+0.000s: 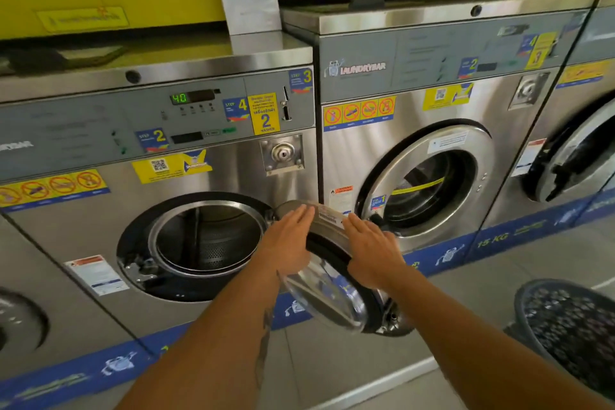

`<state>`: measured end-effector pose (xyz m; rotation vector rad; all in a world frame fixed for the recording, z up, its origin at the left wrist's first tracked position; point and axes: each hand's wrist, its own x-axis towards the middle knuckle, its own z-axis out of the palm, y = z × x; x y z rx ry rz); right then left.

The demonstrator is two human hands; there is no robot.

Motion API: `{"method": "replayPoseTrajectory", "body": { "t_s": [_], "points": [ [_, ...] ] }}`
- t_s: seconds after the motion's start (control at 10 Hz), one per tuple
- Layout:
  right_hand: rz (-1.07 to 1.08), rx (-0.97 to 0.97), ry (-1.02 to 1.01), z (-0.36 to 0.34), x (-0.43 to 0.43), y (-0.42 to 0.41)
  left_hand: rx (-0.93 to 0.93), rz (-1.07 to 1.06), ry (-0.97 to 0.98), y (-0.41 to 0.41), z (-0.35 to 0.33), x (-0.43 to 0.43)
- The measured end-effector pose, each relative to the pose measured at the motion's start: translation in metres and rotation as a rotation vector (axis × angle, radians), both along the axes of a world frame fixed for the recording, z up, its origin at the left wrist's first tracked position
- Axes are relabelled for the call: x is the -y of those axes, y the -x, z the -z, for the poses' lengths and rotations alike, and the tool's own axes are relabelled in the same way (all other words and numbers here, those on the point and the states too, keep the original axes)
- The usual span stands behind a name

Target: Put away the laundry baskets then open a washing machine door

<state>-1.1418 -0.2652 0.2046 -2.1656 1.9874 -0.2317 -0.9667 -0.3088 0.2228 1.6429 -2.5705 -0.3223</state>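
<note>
The door (327, 296) of washer 2 stands swung wide to the right, leaving the drum (206, 240) exposed. Both hands lie flat on its top rim — left hand (289, 245) inside, right hand (372, 253) outside — fingers straight and gripping nothing, probably steadying it. A basket (565, 326) sits on the floor at right.

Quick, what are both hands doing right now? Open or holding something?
Left hand: open, flat fingers resting on the washer door.
Right hand: open, flat against the other side of that door.
</note>
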Motion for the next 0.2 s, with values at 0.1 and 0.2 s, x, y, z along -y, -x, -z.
{"method": "replayPoseTrajectory", "body": {
  "t_s": [0.1,0.2],
  "points": [
    [-0.005,0.036,-0.004,-0.016,-0.012,-0.011,0.005,-0.105,-0.022,-0.046,-0.004,-0.027],
    [-0.026,0.042,0.025,-0.023,-0.021,-0.023,-0.005,-0.19,-0.044,-0.074,-0.011,-0.048]
  ]
}}
